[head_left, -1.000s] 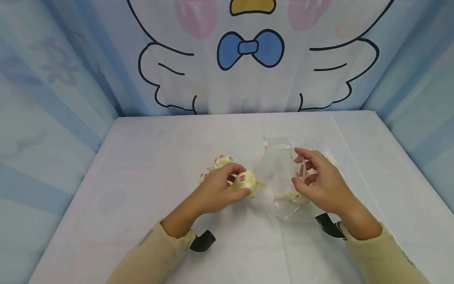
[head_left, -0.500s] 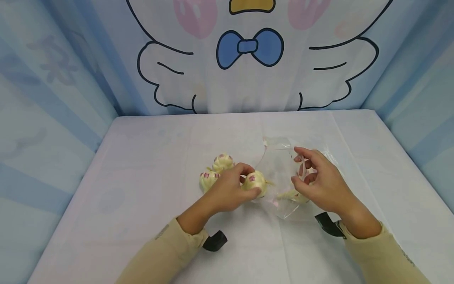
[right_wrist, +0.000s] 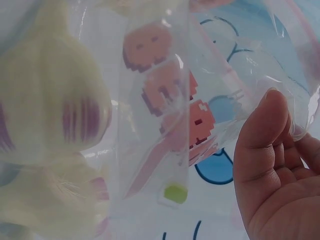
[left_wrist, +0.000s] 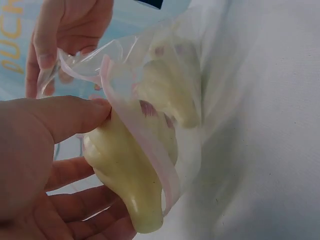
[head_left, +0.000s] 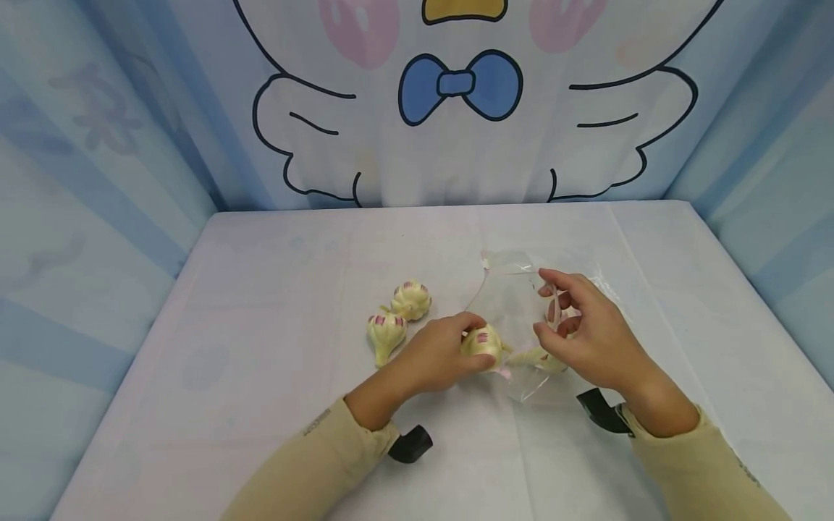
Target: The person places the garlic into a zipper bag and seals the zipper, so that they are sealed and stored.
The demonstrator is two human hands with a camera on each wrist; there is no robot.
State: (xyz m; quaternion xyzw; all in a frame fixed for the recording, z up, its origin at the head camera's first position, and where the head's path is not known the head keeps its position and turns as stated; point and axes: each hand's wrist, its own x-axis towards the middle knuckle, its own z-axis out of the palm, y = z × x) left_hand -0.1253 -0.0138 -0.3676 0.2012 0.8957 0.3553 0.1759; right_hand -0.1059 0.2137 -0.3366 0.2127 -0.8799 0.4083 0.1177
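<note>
My left hand [head_left: 439,354] grips a pale yellow garlic bulb [head_left: 485,344] with purple-red patches, at the mouth of a clear plastic zip bag [head_left: 504,297]. In the left wrist view the bag's pink rim [left_wrist: 142,142] crosses in front of this garlic bulb [left_wrist: 125,160], so it is partly inside. My right hand [head_left: 596,336] pinches the rim on the bag's other side and keeps the mouth apart. Garlic lies in the bag [left_wrist: 170,90]; the right wrist view shows two bulbs [right_wrist: 52,105] through the plastic, beside a red pixel print [right_wrist: 170,90].
Two loose garlic bulbs, one farther back [head_left: 411,300] and one nearer [head_left: 386,333], lie left of my left hand. The white-covered table [head_left: 274,304] meets a printed curtain [head_left: 456,159] at the back and blue curtains at both sides.
My left hand has carried the garlic bulb rightward, from near the loose bulbs to the bag's mouth. Both loose bulbs now show fully. My right hand has stayed almost still.
</note>
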